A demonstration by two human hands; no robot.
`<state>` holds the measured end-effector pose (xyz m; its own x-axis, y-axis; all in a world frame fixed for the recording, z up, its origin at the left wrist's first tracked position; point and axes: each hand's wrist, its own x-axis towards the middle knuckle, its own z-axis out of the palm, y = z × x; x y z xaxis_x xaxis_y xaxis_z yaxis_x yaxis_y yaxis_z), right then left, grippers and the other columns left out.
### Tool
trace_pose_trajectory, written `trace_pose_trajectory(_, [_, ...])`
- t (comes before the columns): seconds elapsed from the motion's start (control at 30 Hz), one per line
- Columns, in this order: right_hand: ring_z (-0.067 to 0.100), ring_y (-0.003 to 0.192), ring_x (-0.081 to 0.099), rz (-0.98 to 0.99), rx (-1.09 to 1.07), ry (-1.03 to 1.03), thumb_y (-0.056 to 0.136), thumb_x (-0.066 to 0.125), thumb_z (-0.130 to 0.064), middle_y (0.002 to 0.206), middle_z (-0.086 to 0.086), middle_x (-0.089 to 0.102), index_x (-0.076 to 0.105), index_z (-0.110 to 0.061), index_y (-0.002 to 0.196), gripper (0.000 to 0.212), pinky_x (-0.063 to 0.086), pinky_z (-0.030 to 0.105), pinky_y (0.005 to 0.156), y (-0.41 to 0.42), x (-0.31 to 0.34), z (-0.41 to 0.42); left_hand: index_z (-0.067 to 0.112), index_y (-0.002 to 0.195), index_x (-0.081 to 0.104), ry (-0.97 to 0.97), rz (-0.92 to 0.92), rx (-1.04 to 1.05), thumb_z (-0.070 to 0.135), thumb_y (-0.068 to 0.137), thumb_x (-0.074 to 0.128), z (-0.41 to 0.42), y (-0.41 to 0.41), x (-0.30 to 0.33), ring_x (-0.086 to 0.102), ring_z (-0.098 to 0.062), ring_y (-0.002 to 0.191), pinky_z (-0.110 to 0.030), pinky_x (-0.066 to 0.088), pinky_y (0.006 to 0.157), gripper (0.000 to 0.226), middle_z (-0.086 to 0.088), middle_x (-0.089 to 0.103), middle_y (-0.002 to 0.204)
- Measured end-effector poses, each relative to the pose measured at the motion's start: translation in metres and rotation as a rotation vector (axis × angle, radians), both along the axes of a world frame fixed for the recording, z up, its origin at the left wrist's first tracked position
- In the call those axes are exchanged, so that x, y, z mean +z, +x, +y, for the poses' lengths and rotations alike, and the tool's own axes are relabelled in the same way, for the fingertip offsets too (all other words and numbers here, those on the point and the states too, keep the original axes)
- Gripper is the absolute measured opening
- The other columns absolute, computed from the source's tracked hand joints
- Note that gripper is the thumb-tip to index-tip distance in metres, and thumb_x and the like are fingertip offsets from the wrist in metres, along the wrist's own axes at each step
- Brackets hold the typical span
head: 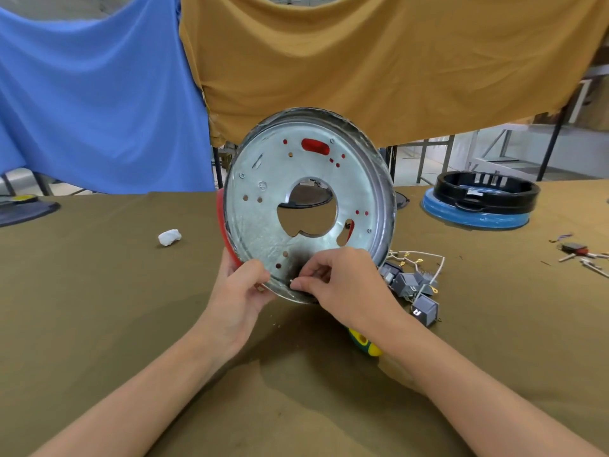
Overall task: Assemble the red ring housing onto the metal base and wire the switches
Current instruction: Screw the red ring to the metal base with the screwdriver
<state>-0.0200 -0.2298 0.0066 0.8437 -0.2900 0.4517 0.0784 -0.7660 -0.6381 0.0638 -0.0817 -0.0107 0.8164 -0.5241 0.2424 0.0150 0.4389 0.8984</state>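
Blue cloth (99, 103) and ochre cloth (379, 61) hang behind.

My only view is the head camera, worn high, looking forward and down across the olive table (99, 324). It sits close: both forearms enter from the bottom edge, and the metal base (263, 225) fills centre frame. Wide-angle lens; hung cloths (362, 61) bound the far side.

Both hands (290, 285) on metal base (263, 206)
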Motion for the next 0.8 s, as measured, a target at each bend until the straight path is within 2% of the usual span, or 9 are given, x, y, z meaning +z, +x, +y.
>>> trace_pose_trajectory(0.13, [0.003, 0.067, 0.063, 0.014, 0.023, 0.009, 0.080, 0.081, -0.028, 0.066, -0.010, 0.068, 0.076, -0.023, 0.079, 0.006, 0.050, 0.014, 0.061, 0.0008, -0.0012, -0.0012, 0.007, 0.139, 0.045, 0.025, -0.021, 0.006, 0.000, 0.064, 0.050, -0.0008, -0.0013, -0.0003, 0.068, -0.024, 0.089, -0.036, 0.058, 0.070, 0.076, -0.014, 0.066, 0.112])
trace_pose_trajectory(0.3, [0.005, 0.071, 0.063, 0.031, 0.028, -0.084, 0.084, 0.076, -0.025, 0.075, -0.011, 0.071, 0.077, -0.024, 0.086, 0.002, 0.054, 0.022, 0.071, 0.0016, -0.0016, 0.0018, 0.017, 0.141, 0.045, 0.050, -0.072, 0.014, 0.001, 0.067, 0.053, 0.0004, -0.0024, -0.0027, 0.066, -0.026, 0.098, -0.037, 0.057, 0.075, 0.076, -0.011, 0.066, 0.118])
trace_pose_trajectory(0.43, [0.004, 0.064, 0.062, 0.039, -0.016, 0.014, 0.079, 0.082, -0.030, 0.065, -0.010, 0.067, 0.075, -0.022, 0.077, 0.010, 0.051, 0.017, 0.059, 0.0034, -0.0022, -0.0015, 0.023, 0.140, 0.046, 0.062, -0.128, 0.026, -0.001, 0.068, 0.051, 0.0002, -0.0035, -0.0027, 0.067, -0.027, 0.098, -0.040, 0.057, 0.075, 0.076, -0.007, 0.068, 0.115])
trace_pose_trajectory(0.53, [0.005, 0.062, 0.062, 0.047, -0.002, 0.089, 0.079, 0.081, -0.029, 0.062, -0.007, 0.067, 0.075, -0.021, 0.075, 0.011, 0.048, 0.014, 0.054, 0.0037, -0.0043, 0.0004, 0.019, 0.142, 0.044, 0.056, -0.144, 0.028, -0.002, 0.068, 0.050, 0.0001, -0.0036, -0.0036, 0.066, -0.026, 0.099, -0.042, 0.058, 0.077, 0.077, -0.006, 0.067, 0.114])
trace_pose_trajectory(0.7, [0.009, 0.060, 0.062, 0.053, -0.004, 0.034, 0.082, 0.079, -0.027, 0.062, -0.006, 0.066, 0.073, -0.022, 0.076, 0.010, 0.053, 0.024, 0.058, 0.0038, -0.0035, 0.0011, 0.013, 0.141, 0.044, 0.049, -0.109, 0.022, -0.001, 0.067, 0.051, -0.0003, -0.0037, -0.0034, 0.066, -0.027, 0.093, -0.037, 0.057, 0.070, 0.076, -0.009, 0.068, 0.109])
trace_pose_trajectory(0.8, [0.008, 0.063, 0.061, 0.029, 0.035, -0.041, 0.085, 0.076, -0.026, 0.067, -0.007, 0.067, 0.073, -0.020, 0.081, 0.007, 0.048, 0.018, 0.058, 0.0009, -0.0018, 0.0009, 0.005, 0.139, 0.043, 0.035, -0.087, 0.015, -0.001, 0.066, 0.049, -0.0006, -0.0037, -0.0018, 0.065, -0.026, 0.087, -0.039, 0.057, 0.068, 0.074, -0.010, 0.067, 0.102])
